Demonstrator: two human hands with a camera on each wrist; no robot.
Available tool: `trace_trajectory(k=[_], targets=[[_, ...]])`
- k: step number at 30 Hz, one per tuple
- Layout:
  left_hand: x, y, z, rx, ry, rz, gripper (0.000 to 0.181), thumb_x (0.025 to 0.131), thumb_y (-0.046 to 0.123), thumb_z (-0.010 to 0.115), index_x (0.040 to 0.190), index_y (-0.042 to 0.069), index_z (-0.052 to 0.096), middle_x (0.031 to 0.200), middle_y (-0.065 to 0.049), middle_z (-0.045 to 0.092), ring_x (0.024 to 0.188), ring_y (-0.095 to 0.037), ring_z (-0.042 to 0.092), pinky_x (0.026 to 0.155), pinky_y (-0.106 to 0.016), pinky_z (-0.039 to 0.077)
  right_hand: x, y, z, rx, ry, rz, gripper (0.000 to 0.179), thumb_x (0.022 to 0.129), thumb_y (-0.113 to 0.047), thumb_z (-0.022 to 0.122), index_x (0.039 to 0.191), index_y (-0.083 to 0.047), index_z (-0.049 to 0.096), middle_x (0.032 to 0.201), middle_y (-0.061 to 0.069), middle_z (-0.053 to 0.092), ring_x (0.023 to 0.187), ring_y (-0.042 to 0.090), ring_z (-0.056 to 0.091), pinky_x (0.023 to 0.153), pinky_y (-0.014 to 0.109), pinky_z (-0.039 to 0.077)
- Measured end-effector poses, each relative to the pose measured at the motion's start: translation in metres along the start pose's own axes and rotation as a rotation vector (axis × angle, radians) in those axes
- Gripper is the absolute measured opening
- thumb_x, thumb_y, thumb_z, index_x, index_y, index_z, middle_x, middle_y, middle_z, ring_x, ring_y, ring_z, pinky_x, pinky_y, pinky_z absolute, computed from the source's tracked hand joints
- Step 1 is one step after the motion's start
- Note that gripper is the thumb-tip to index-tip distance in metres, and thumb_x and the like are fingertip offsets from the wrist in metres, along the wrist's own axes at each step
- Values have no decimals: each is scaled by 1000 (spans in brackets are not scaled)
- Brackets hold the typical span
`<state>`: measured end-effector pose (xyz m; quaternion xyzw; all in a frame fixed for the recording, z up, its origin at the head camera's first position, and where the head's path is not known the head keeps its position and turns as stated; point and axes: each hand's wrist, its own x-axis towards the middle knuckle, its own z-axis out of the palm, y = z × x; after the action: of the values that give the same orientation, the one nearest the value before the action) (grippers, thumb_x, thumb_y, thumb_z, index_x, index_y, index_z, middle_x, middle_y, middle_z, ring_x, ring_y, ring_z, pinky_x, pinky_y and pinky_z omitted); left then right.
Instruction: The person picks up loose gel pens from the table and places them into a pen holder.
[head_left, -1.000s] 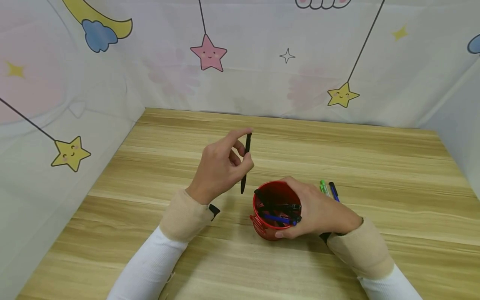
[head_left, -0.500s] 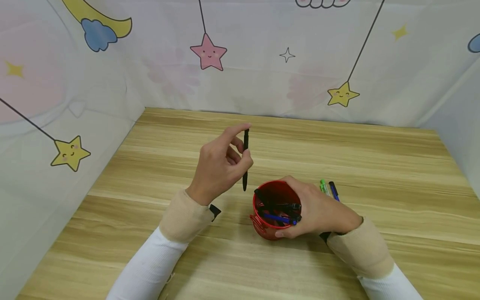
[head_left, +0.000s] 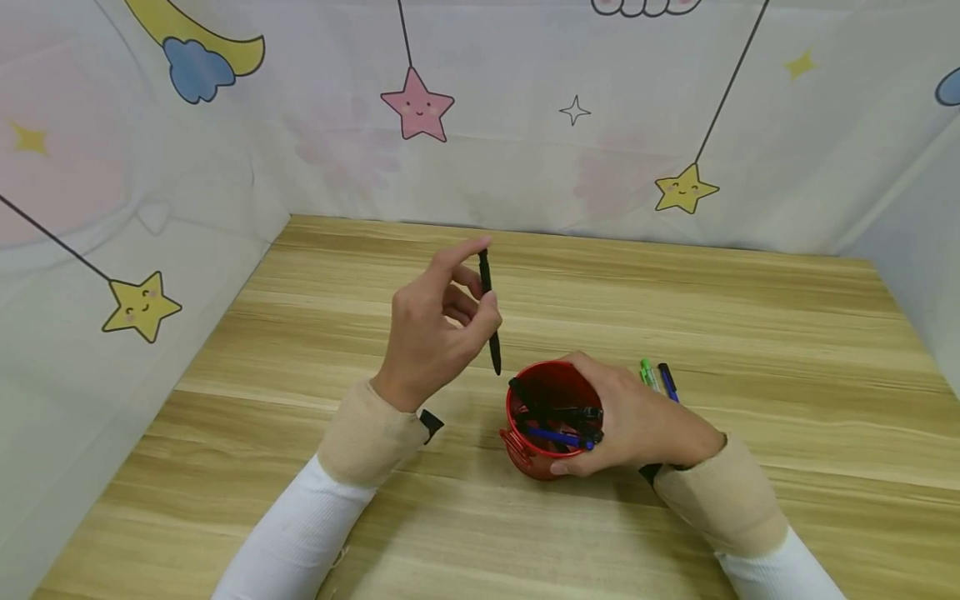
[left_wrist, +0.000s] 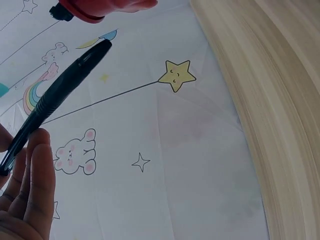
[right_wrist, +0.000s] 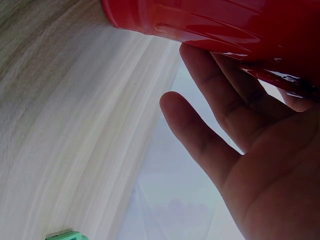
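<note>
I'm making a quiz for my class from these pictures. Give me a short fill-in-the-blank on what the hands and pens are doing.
1. The left hand pinches a ____ pen above the table.
2. The right hand grips a ____ cup holding pens.
3. Behind the right hand, a green pen and a ____ pen lie on the table.

Missing words: black; red; blue

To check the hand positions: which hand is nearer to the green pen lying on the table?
Right. The right hand grips the red cup directly beside the green pen; the left hand holds a black pen beyond the cup.
</note>
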<state>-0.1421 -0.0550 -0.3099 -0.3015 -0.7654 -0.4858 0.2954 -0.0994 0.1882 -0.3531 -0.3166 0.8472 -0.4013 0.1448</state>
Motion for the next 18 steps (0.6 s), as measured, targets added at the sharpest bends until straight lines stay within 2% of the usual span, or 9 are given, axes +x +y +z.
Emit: trace_trajectory(k=[6,13,18], targets=[[0,3,-1,-39,23,-13,49,83,8,59,132,11,52,77,-5,61,55,-7,65,58,-17,54,0,-1,0,14,1,-7,83,62,-55,84,130,-31,43,121,-17,59,111,5,60,93,30,53],[2,7,-1,-162,62,-32,48,84,4,59,131,7,49,78,-8,60,55,-9,63,55,-23,55,1,-1,1,13,5,-14,85,61,-54,85,131,-31,42,121,-17,59,111,4,59,92,30,53],[1,8,-1,-224,61,-32,49,84,4,60,131,5,48,79,-10,61,56,-11,65,53,-25,56,0,0,0,6,1,-11,85,61,-55,84,131,-31,42,122,-15,59,112,5,59,92,30,53]])
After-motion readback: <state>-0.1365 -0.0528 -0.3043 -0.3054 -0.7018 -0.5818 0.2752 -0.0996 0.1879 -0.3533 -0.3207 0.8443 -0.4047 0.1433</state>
